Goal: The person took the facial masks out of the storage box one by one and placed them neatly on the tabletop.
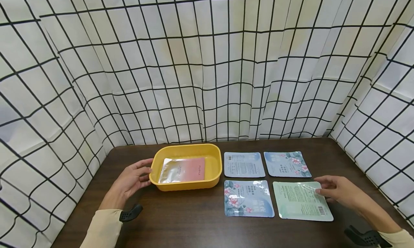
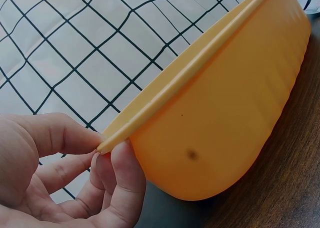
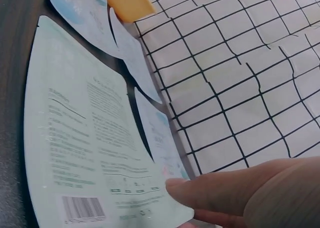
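My left hand (image 1: 131,178) pinches the left rim of a yellow plastic tub (image 1: 185,186); in the left wrist view thumb and fingers (image 2: 129,173) close on that rim. Inside the tub lies a pink and silver sheet-mask packet (image 1: 191,169). At the right, my right hand (image 1: 344,193) grips the upper right corner of a pale green sheet-mask packet (image 1: 300,201). The right wrist view has the thumb (image 3: 200,188) on top of that corner, with a fingertip partly hidden beneath. Printed text and a barcode face up on the green packet (image 3: 95,153).
Three blue packets lie flat between tub and right hand: a text-covered one (image 1: 244,165), a floral one (image 1: 288,164) behind the green packet, and another floral one (image 1: 249,199) nearer me. A white curtain with black grid lines (image 1: 226,97) surrounds the dark wooden table (image 1: 181,219).
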`<state>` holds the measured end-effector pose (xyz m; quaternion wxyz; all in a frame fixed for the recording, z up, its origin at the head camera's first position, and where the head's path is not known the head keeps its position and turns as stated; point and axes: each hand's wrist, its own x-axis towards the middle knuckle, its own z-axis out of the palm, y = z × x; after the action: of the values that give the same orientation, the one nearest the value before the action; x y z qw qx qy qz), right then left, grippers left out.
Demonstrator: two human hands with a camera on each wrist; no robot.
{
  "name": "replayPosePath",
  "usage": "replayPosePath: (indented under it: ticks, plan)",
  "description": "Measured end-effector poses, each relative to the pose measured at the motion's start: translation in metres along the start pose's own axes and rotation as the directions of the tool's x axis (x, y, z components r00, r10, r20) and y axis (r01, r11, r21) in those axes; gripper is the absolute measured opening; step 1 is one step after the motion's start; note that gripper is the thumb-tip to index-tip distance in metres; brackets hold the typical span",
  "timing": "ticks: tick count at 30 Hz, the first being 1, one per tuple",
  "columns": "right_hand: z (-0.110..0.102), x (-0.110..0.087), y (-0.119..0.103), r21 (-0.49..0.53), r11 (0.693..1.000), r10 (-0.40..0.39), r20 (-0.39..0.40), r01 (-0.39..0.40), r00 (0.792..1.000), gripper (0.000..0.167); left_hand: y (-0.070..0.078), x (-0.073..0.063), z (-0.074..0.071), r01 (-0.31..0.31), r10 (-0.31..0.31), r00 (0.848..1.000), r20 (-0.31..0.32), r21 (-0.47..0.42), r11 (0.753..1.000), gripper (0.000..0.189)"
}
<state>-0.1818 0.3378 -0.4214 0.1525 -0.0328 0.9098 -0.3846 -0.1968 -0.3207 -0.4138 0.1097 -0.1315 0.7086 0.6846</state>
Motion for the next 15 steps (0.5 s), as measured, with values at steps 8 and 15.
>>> replayPosePath:
  ticks: [8,15]
  plan:
    - [-0.014,-0.004,-0.002,-0.06,0.996,-0.068,-0.033,0.066,0.997,0.059,0.002,0.0,0.001,0.009,-0.009,1.0,-0.005,0.005,1.0,0.057]
    - [-0.02,0.0,-0.016,0.017,0.993,-0.119,-0.034,0.119,0.992,0.065,0.001,0.0,0.0,0.009,-0.009,1.0,-0.004,0.01,1.0,0.057]
